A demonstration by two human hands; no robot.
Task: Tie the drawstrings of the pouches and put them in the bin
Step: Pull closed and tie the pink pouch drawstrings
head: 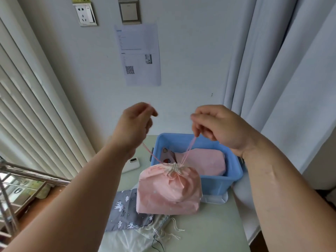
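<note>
Together, left hand (135, 124), right hand (216, 126) pinch drawstrings (189, 151)

White wall (190, 51) with taped notice (140, 53), grey curtain (283, 70), blinds (27, 106) at left

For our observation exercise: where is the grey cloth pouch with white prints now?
Head view, lower centre-left: the grey printed cloth pouch lies flat on the pale table, partly hidden by the pink cloth pouch.

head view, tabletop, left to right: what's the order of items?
grey patterned pouch → pink pouch → blue bin. White device left out: it sits within the grey pouch's horizontal span.
</note>
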